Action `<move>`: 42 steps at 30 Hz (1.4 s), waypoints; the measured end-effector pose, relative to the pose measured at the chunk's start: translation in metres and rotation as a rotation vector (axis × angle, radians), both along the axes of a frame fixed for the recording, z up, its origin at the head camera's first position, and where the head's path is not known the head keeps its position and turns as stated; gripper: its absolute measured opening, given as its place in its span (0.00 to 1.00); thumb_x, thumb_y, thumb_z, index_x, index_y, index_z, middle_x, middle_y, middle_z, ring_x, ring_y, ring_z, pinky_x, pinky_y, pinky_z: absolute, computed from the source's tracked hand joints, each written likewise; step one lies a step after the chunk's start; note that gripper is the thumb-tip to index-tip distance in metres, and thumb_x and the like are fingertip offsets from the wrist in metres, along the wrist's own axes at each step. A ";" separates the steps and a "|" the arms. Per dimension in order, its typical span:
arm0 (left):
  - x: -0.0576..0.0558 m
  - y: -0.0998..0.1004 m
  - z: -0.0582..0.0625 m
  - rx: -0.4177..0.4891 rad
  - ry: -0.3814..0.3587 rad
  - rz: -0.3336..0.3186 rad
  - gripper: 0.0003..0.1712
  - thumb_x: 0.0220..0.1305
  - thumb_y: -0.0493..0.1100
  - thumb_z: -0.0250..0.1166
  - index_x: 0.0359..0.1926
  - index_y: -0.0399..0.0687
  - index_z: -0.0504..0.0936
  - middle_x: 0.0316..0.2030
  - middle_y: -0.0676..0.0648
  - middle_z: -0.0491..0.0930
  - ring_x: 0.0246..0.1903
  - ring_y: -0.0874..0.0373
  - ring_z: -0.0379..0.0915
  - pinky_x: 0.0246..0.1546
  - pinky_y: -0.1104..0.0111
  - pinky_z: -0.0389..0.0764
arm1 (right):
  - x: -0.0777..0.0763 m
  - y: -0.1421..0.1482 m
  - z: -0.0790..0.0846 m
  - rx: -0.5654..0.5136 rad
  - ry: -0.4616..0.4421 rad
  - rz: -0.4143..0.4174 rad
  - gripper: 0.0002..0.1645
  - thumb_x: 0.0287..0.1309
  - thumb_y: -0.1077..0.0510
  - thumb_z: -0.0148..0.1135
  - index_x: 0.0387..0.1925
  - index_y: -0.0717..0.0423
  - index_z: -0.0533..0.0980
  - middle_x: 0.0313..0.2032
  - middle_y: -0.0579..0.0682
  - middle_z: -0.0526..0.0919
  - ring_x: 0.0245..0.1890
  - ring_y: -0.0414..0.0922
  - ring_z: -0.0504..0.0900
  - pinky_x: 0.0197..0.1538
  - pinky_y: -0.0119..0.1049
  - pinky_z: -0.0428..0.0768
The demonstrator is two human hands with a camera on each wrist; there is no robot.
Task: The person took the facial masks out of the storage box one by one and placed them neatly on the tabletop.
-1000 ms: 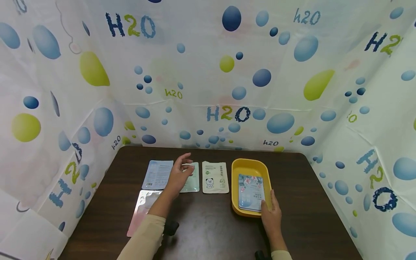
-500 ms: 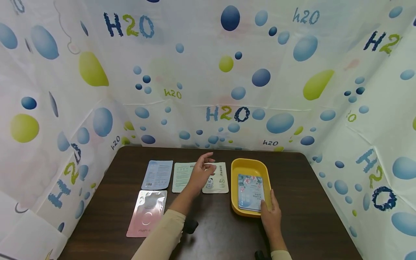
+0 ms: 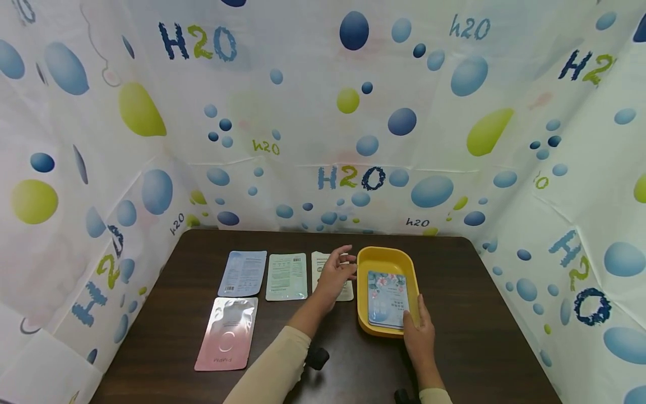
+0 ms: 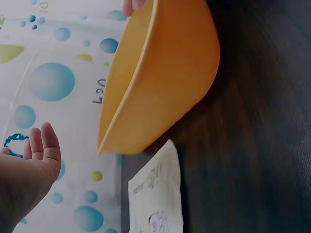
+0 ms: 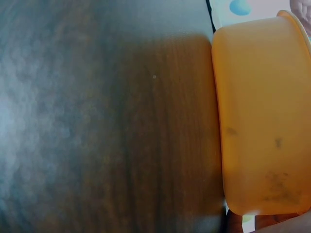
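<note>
My left hand [image 3: 334, 279] hovers in front of the white sheet mask packet [image 3: 347, 292] with a bear print, fingers loosely bent and holding nothing. Its fingertips come right up to the left rim of the yellow plastic tub [image 3: 386, 258]. In the left wrist view, the left hand [image 4: 36, 167] stands apart from the tub [image 4: 180, 68]. At the tub's near right side, my right hand [image 3: 420, 335] grips the wall, thumb over the rim and fingers along the outside. Inside the tub lies a stack of blue floral mask packets [image 3: 387, 300].
Left of the white packet lie a pale green packet [image 3: 286, 278] and a light blue one [image 3: 242, 274]. A pink and silver packet [image 3: 227, 335] lies nearer. The dark wooden table [image 3: 469, 314] is bounded by a printed curtain [image 3: 303, 112] behind and at both sides.
My left hand has swept right, from over the green packet across to the white packet and the tub's left rim. The right hand keeps its place on the tub.
</note>
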State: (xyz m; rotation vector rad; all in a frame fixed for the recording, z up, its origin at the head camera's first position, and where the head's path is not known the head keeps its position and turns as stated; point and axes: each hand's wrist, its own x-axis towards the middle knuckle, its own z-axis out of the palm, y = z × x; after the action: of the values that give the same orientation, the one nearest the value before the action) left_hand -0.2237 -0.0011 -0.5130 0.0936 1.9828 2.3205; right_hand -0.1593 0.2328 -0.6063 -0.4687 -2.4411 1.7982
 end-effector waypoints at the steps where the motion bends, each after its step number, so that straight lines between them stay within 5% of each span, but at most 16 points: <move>1: 0.000 0.003 -0.001 0.006 -0.005 -0.006 0.29 0.72 0.37 0.60 0.72 0.50 0.68 0.63 0.33 0.71 0.53 0.50 0.78 0.58 0.53 0.83 | 0.000 0.000 0.000 -0.001 0.001 0.000 0.43 0.75 0.53 0.51 0.82 0.47 0.43 0.82 0.56 0.44 0.82 0.59 0.45 0.80 0.60 0.48; 8: -0.001 0.019 -0.009 0.027 -0.021 -0.040 0.32 0.72 0.40 0.60 0.74 0.46 0.65 0.62 0.38 0.72 0.59 0.52 0.74 0.64 0.56 0.77 | -0.001 -0.001 0.002 0.004 -0.007 -0.007 0.43 0.74 0.54 0.52 0.82 0.48 0.44 0.82 0.57 0.45 0.82 0.59 0.45 0.80 0.60 0.49; 19: 0.005 0.054 -0.029 0.116 -0.163 -0.062 0.34 0.70 0.39 0.62 0.74 0.50 0.65 0.68 0.35 0.68 0.71 0.39 0.64 0.72 0.48 0.67 | -0.001 0.002 -0.001 0.010 -0.011 -0.016 0.43 0.74 0.55 0.52 0.82 0.47 0.45 0.82 0.59 0.46 0.81 0.60 0.47 0.79 0.61 0.51; 26: 0.005 0.065 -0.036 0.080 -0.191 -0.097 0.36 0.69 0.40 0.63 0.76 0.51 0.63 0.78 0.31 0.52 0.78 0.35 0.49 0.77 0.43 0.55 | -0.002 0.002 -0.002 0.014 0.010 -0.013 0.43 0.74 0.55 0.53 0.82 0.47 0.47 0.81 0.60 0.47 0.81 0.61 0.48 0.78 0.61 0.53; 34: 0.003 0.069 -0.041 0.078 -0.275 -0.142 0.45 0.67 0.44 0.65 0.80 0.51 0.55 0.74 0.32 0.60 0.67 0.43 0.68 0.75 0.45 0.61 | -0.002 -0.001 -0.005 0.004 0.048 0.002 0.43 0.74 0.54 0.55 0.82 0.49 0.48 0.81 0.60 0.50 0.80 0.61 0.51 0.77 0.61 0.57; 42: 0.001 0.067 -0.041 0.266 -0.330 -0.209 0.40 0.72 0.41 0.58 0.80 0.48 0.52 0.75 0.30 0.60 0.73 0.34 0.60 0.76 0.44 0.58 | -0.001 -0.001 0.000 0.004 0.028 -0.014 0.43 0.74 0.56 0.53 0.82 0.50 0.47 0.81 0.60 0.48 0.80 0.61 0.49 0.78 0.61 0.54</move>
State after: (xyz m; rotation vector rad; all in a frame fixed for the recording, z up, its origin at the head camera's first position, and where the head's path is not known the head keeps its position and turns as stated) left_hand -0.2225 0.0659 -0.5537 -0.0595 1.4361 2.2747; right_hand -0.1604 0.2323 -0.6062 -0.4556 -2.4165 1.7821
